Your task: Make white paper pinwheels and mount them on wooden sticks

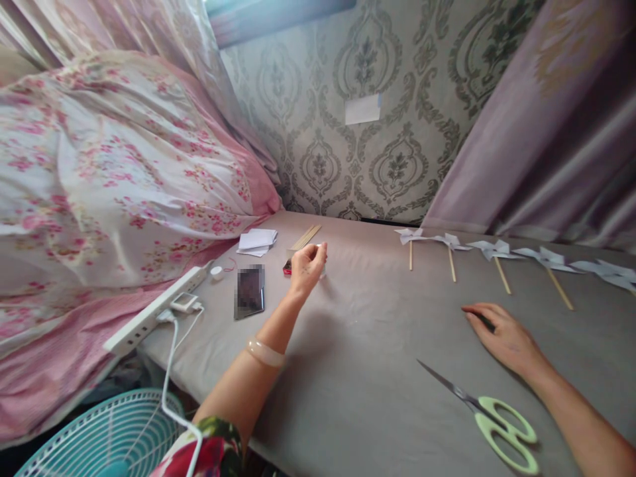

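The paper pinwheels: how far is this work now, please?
Five pinwheels in a row look done. The left hand is by a red box; its grip is unclear. The right hand seems to hold something dark. Loose sticks and stacked white papers lie unused, so perhaps more is left.

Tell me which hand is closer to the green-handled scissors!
Right. The right hand is just beyond the scissors; the left hand is farther away, off to their left, beside the thin wooden sticks.
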